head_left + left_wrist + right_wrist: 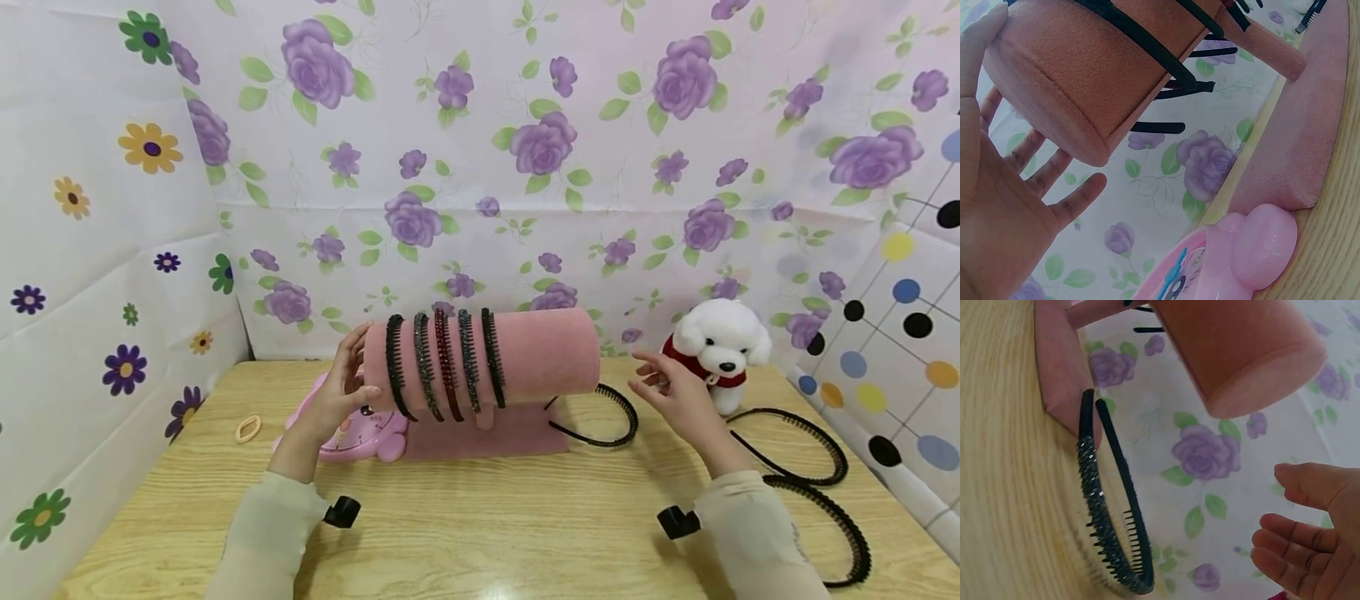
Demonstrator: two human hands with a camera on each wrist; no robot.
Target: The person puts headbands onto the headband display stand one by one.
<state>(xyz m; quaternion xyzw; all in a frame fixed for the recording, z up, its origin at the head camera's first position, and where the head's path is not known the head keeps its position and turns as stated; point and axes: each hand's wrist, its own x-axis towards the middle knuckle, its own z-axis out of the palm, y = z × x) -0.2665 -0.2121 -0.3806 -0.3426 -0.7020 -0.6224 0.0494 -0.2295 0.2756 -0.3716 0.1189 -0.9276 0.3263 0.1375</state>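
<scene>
A pink, velvety headband stand (551,350) has a horizontal roll on a post above a flat base. Several toothed headbands hang side by side on its left half, among them a black headband (393,367) and a dark red headband (447,367). My left hand (330,400) is at the roll's left end, fingers spread around the end face and thumb in front. Off the right end, my right hand (675,398) hovers with relaxed fingers and holds nothing. Below it, a glittery black headband (1094,494) lies beside the base.
Two more black headbands, a farther headband (838,454) and a nearer headband (858,533), lie at the table's right. A white plush dog (723,337) sits behind them. At the left are a pink clock (360,442) and a small tan ring (247,428). Flowered cloth hangs behind.
</scene>
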